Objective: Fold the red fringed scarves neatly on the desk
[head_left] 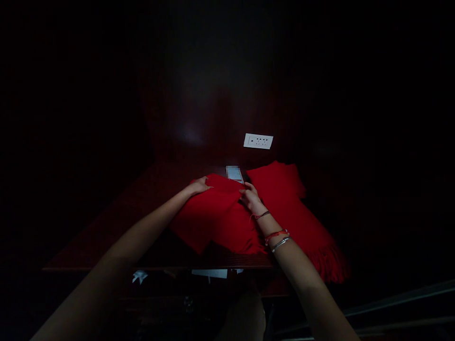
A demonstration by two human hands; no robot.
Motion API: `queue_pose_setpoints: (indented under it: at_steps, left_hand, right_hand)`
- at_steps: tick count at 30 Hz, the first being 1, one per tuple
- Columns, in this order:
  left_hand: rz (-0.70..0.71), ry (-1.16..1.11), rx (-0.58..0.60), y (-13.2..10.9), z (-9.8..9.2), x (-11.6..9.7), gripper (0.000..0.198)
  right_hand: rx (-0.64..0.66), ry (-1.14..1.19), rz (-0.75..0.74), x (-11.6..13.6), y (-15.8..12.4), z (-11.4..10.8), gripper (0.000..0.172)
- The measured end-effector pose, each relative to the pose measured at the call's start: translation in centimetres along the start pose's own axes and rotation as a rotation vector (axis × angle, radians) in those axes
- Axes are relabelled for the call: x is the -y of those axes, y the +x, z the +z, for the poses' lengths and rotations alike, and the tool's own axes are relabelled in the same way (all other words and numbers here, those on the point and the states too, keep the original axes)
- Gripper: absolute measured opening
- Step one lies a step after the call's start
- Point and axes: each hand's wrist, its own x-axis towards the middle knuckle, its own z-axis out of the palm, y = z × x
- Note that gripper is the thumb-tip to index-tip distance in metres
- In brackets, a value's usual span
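A red scarf (pixel 213 215) lies partly folded on the dark wooden table, its near edge close to the table's front. My left hand (pixel 200 186) grips its far left edge, thumb on top and the fingers partly hidden. At its far right corner, my right hand (pixel 250 197) has its fingers closed on the cloth. Bracelets circle my right wrist and forearm. Another length of red fringed cloth (pixel 284 201) lies to the right, its fringe hanging near the front edge. Whether the two red pieces join is hidden by my right arm.
Behind the scarf lies a small pale printed card or screen (pixel 234 174). A white socket panel (pixel 258 141) is set in the dark panel at the back. Below the table edge (pixel 106 269), pale papers (pixel 209 273) show. The surroundings are very dark.
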Motion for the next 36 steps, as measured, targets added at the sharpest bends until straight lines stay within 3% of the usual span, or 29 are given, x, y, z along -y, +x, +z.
queue_pose_setpoints:
  at_steps: [5, 10, 13, 18, 23, 26, 30, 36]
  left_hand:
    - [-0.038, -0.126, 0.043, 0.2, -0.5, -0.7, 0.044]
    - [-0.109, -0.229, 0.028, 0.8, -0.9, -0.9, 0.051]
    - [-0.130, -0.352, 0.062, 0.9, -1.2, -1.1, 0.049]
    - [-0.063, -0.579, -0.001, 1.4, -2.0, -1.6, 0.041]
    - [-0.080, -0.769, -0.039, 1.8, -2.4, -1.1, 0.046]
    - [-0.088, -0.862, -0.010, 1.6, -2.6, -0.7, 0.050]
    - [-0.221, -0.787, 0.190, 1.5, -3.6, 0.2, 0.077]
    - [-0.250, -0.794, 0.088, 2.7, -5.8, 2.6, 0.062]
  right_hand:
    - [0.055, 0.139, 0.047, 0.9, 0.3, -0.5, 0.050]
    - [0.115, 0.161, 0.143, 1.0, 1.4, 0.1, 0.043]
    - [0.114, 0.194, 0.113, 1.1, 1.9, 0.6, 0.048]
    - [0.102, 0.264, 0.019, 1.1, 2.4, 0.5, 0.060]
    - [0.190, 0.287, 0.069, 1.9, 1.9, 0.4, 0.062]
    - [0.264, 0.319, 0.099, 3.4, 1.5, 0.7, 0.056]
    - [0.360, 0.335, 0.143, 5.7, 1.6, 1.7, 0.038]
    - [0.453, 0.341, 0.182, 8.2, 2.1, 3.0, 0.023]
